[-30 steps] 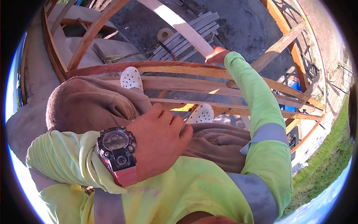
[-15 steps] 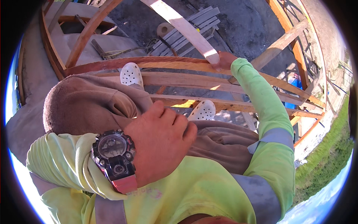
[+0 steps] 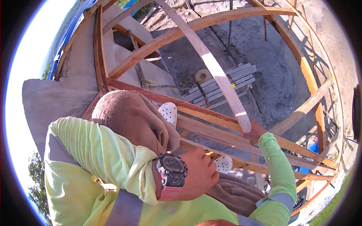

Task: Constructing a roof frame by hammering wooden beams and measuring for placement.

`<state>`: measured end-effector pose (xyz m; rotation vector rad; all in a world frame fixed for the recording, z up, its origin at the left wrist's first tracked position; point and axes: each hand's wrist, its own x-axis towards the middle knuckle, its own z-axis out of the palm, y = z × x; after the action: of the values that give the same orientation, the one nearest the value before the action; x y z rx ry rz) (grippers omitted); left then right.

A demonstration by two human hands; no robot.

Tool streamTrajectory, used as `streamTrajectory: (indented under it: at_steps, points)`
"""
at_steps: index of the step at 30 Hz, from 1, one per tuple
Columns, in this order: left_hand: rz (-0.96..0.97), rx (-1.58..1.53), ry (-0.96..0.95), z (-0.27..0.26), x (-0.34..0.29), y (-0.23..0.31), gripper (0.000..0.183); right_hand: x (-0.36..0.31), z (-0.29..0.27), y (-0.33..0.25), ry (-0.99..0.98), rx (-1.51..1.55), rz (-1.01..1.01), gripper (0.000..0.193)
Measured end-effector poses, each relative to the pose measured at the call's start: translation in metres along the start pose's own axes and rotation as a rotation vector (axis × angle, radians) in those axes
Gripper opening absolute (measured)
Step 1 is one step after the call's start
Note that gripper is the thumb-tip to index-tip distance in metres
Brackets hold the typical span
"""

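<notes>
My right hand (image 3: 255,132) is closed around the lower end of a pale wooden plank (image 3: 222,81), where it meets a reddish wooden beam (image 3: 205,115). This plank slopes away up to the far side, crossing another timber. My left hand (image 3: 200,171), with a black and red watch (image 3: 171,169) on its wrist, is held in front of my body near my lap. Its fingers are curled in, and anything within them is hidden. White perforated clogs (image 3: 168,113) on my feet rest among the parallel beams.
Timber framing surrounds me, including a long crossing beam (image 3: 166,37) and a diagonal brace (image 3: 301,111). Below, stacked grey boards (image 3: 222,86) lie on the ground near a round tan object (image 3: 203,76). A grey wall (image 3: 56,101) rises at the left.
The view has tilted and turned, so the frame and both hands appear farther right and more of the far side shows. My right hand stays on the plank's end.
</notes>
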<state>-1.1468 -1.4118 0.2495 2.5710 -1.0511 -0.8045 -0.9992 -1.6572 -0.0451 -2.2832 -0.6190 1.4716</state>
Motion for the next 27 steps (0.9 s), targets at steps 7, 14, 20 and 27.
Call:
streamTrajectory:
  at_steps: [7,14,20,27]
  points:
    - [-0.051,0.029,-0.074,0.002,-0.014,-0.002,0.036,0.011,-0.006,-0.023,0.072,0.105,-0.043,0.093]
    - [-0.033,-0.020,-0.047,-0.009,-0.004,-0.011,0.034,0.025,0.016,-0.022,0.333,0.205,-0.029,0.090]
    - [-0.202,-0.337,-0.486,-0.057,0.009,-0.096,0.043,0.028,0.007,-0.033,0.323,0.186,-0.017,0.085]
    - [-0.969,-0.697,-0.054,0.019,0.059,-0.347,0.068,0.037,0.012,-0.036,0.348,0.072,0.123,0.077]
